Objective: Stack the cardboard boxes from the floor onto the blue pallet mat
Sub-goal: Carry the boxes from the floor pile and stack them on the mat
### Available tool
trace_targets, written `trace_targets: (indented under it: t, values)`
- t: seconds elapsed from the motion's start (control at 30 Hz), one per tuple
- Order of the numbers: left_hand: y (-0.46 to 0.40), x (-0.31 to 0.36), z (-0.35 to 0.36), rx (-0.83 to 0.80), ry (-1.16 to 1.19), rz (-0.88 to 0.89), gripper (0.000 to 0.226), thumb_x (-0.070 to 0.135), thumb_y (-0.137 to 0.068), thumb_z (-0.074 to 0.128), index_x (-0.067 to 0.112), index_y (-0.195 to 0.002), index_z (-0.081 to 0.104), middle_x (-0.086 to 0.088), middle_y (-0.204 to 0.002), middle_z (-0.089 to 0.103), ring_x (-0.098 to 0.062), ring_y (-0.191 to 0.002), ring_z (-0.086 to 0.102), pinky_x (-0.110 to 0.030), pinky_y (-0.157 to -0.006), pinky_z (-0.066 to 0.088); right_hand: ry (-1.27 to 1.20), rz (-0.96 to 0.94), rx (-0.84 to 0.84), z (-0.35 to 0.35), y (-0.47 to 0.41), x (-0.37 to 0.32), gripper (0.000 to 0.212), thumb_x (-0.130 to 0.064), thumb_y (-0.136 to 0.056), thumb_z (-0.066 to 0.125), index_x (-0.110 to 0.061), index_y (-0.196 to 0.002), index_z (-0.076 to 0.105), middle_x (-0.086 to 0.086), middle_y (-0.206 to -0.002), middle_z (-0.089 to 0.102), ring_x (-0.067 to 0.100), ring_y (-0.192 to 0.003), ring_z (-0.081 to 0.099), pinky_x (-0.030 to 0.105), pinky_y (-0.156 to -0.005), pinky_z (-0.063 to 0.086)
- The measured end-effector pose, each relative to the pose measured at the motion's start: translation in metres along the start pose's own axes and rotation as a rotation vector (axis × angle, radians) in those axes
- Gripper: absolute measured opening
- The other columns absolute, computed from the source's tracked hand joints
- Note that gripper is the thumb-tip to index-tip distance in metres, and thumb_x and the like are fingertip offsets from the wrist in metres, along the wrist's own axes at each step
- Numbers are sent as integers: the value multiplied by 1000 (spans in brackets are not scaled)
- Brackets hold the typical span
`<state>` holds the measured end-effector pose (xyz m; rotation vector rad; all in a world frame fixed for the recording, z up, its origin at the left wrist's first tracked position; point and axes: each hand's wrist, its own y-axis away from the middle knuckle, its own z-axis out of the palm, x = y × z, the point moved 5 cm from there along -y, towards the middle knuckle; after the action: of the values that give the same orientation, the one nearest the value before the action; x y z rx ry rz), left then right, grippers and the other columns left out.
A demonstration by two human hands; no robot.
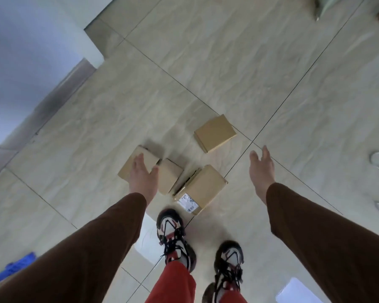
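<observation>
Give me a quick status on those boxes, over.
Left hand open, above the leftmost box; contact unclear. Right hand open, empty. Four cardboard boxes on the floor, none lifted. Nothing blocking.

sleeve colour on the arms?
Brown sleeves, head view; both hands bare.

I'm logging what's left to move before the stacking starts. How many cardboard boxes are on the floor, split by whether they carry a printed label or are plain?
Labelled cardboard box: 1
Plain cardboard boxes: 3
Total: 4, all on the tiled floor; neither hand holds one.
</observation>
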<state>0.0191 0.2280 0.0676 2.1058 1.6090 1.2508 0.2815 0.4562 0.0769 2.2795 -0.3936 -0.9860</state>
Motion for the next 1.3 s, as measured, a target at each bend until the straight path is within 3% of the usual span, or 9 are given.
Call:
trace_targets:
  t: [0.23, 0.5, 0.63, 0.77, 0.9, 1.0, 1.03, 1.13, 1.3]
  values:
    - [-92, 63, 78, -16, 86, 35, 68, 33, -103, 49, 13, -160, 18, -9, -167, 18, -24, -154, 17, -38, -124, 16, -71, 104, -12, 34, -96, -3, 63, -46, -104, 34, -36, -161, 11, 0, -169, 18, 27, -151, 27, 51, -119, 29]
    - [-163, 84, 198, -166, 458, -231, 64, 40, -102, 47, 25, -159, 22, -7, -162, 34, -27, -145, 38, -43, -119, 32, -189, 232, -180, 105, -175, 24, 62, -45, -105, 42, -36, -160, 15, -5, -165, 24, 27, -147, 34, 48, -112, 33]
    - [-165, 83, 217, -292, 549, -283, 59, 46, -103, 43, 30, -157, 27, -7, -154, 42, -26, -132, 50, -41, -113, 41, -274, 238, -217, 119, -184, 26, 40, -38, -104, 44, -30, -144, 45, -3, -125, 55, 21, -110, 53, 44, -110, 46]
    - [-140, 85, 189, -270, 618, -276, 54, 38, -104, 45, 27, -154, 30, -5, -140, 49, -19, -111, 56, -34, -102, 46, -374, 218, -236, 115, -155, 5, 38, -29, -105, 47, -26, -143, 47, 4, -133, 56, 25, -117, 60, 37, -100, 52]
    - [-92, 82, 129, -182, 625, -211, 48, 36, -104, 46, 28, -150, 34, 0, -142, 46, -24, -118, 57, -40, -109, 45, -419, 139, -247, 107, -92, -25, 37, -24, -106, 47, -25, -143, 47, 4, -138, 56, 25, -120, 62, 34, -92, 55]
    - [-52, 70, 75, -138, 672, -215, 42, 31, -105, 45, 27, -146, 38, 9, -110, 51, -12, -84, 54, -30, -82, 50, -445, 97, -246, 107, -33, -45, 34, -22, -107, 46, -27, -140, 49, 2, -138, 56, 25, -119, 63, 32, -88, 55]
    - [-38, 64, 57, -124, 679, -203, 41, 31, -105, 45, 28, -145, 39, 11, -104, 50, -10, -81, 53, -30, -81, 50, -452, 87, -250, 109, -13, -51, 31, -22, -107, 47, -29, -136, 50, 3, -138, 57, 26, -120, 63, 33, -88, 55]
    - [-3, 34, 9, -80, 718, -177, 44, 36, -100, 50, 29, -143, 43, 4, -119, 55, -18, -105, 61, -45, -102, 51, -437, 59, -304, 123, 47, -61, 26, -20, -106, 48, -32, -129, 52, 4, -139, 57, 25, -120, 62, 33, -88, 56]
    - [66, -39, -67, 24, 859, -182, 39, 28, -104, 51, 26, -141, 43, 10, -113, 53, -6, -97, 57, -43, -100, 51, -350, -7, -423, 162, 139, -57, 29, -17, -105, 50, -28, -131, 53, 5, -138, 57, 24, -114, 63, 28, -77, 55]
